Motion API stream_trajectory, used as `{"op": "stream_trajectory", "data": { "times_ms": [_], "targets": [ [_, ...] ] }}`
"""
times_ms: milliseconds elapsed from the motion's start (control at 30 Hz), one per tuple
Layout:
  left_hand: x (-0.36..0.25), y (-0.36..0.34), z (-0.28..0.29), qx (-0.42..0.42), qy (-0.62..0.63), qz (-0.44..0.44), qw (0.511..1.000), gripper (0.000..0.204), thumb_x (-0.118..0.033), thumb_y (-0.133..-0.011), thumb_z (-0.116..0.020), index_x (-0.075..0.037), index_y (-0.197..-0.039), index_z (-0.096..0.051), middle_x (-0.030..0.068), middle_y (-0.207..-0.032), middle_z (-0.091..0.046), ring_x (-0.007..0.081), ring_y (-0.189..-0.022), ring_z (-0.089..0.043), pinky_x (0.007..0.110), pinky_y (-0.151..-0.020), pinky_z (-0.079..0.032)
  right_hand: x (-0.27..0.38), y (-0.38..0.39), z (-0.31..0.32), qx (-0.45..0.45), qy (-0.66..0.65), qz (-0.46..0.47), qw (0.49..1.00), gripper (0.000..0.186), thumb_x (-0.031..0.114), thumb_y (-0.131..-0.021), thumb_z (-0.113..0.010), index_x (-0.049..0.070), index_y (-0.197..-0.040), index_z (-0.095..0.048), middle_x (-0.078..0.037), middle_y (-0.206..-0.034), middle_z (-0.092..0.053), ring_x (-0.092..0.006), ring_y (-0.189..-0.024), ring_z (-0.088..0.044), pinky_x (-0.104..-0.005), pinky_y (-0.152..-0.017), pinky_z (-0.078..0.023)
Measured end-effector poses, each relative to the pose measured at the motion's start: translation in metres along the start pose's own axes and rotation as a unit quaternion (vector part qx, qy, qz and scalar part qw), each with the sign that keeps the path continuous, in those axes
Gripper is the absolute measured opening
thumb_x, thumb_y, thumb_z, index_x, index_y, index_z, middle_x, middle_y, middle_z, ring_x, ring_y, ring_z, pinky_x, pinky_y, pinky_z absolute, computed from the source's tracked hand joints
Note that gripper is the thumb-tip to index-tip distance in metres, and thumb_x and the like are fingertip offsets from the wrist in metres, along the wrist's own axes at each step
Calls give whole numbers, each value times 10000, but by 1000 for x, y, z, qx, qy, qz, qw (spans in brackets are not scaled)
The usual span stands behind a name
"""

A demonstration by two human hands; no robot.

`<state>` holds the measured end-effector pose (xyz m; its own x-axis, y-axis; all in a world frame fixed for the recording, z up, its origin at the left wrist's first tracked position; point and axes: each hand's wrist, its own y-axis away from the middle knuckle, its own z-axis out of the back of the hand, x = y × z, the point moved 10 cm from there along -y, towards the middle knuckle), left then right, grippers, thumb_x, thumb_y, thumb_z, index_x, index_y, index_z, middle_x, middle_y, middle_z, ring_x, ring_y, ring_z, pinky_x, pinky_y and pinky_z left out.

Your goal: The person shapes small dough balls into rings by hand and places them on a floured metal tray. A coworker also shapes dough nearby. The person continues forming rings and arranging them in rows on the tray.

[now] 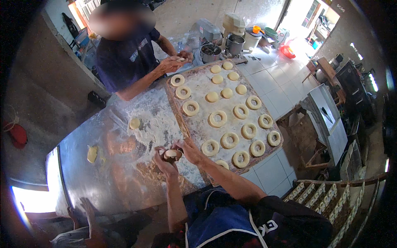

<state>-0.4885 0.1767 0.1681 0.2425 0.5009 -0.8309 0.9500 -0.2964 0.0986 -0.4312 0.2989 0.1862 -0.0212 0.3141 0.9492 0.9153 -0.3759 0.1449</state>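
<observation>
A small pale piece of dough (170, 153) is held up over the floured edge of the metal table. My left hand (166, 165) curls around it from below and the left. From the right, my right hand (190, 151) closes its bent fingers at the dough's edge; some fingertips are hidden. Just beyond my hands lies a round dough ball (134, 123) on the flour. A large floured board (198, 125) to my right carries several dough rings (217, 118) and, toward its far end, several uncut dough rounds (226, 93).
Across the metal table (89, 182), a co-worker (128, 62) handles dough in both hands. A flattened dough scrap (92, 154) lies at the left. Another person's hand (87, 206) is near the lower left edge. Mixers (235, 33) stand behind, and racked trays (318, 198) at the lower right.
</observation>
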Motion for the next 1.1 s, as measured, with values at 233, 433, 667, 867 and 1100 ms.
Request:
{"op": "stream_trajectory", "data": {
  "times_ms": [233,433,667,867,1100],
  "targets": [
    [46,-10,1,-135,-101,-50,984,411,-457,-991,-439,-60,-1056,-524,53,-986,-575,170,-820,-557,351,-717,-464,16,-18,25,0,351,40,936,365,311,-956,-490,2,-862,-660,-198,-617,-609,-378,-586,-613,-440,-599,-497],
    [64,-5,-15,-105,-108,-37,988,388,-430,-990,-433,-79,-949,-594,16,-882,-574,139,-833,-579,322,-728,-477,16,-9,43,40,309,-2,950,431,338,-936,-512,-13,-713,-623,-224,-606,-578,-374,-530,-564,-482,-551,-439],
    [38,17,-37,-75,-512,-246,820,425,-337,-978,-506,-17,-1255,-548,132,-1177,-573,270,-1049,-577,432,-890,-476,16,-9,54,69,345,-14,936,452,301,-906,-549,-61,-636,-572,-248,-518,-487,-365,-451,-492,-433,-485,-415],
    [64,33,42,-158,-236,-108,953,415,-292,-988,-496,7,-1274,-525,167,-1253,-532,295,-1156,-528,436,-937,-456,51,10,54,36,174,146,973,434,330,-900,-559,-49,-707,-647,-248,-526,-510,-390,-462,-524,-443,-491,-435],
    [5,106,37,-151,-503,-255,812,488,-300,-911,-645,38,-1240,-521,171,-1125,-586,297,-982,-603,422,-852,-495,21,50,21,98,200,129,966,382,324,-842,-592,-28,-698,-627,-242,-620,-589,-413,-577,-604,-461,-555,-491]
  ]
}}
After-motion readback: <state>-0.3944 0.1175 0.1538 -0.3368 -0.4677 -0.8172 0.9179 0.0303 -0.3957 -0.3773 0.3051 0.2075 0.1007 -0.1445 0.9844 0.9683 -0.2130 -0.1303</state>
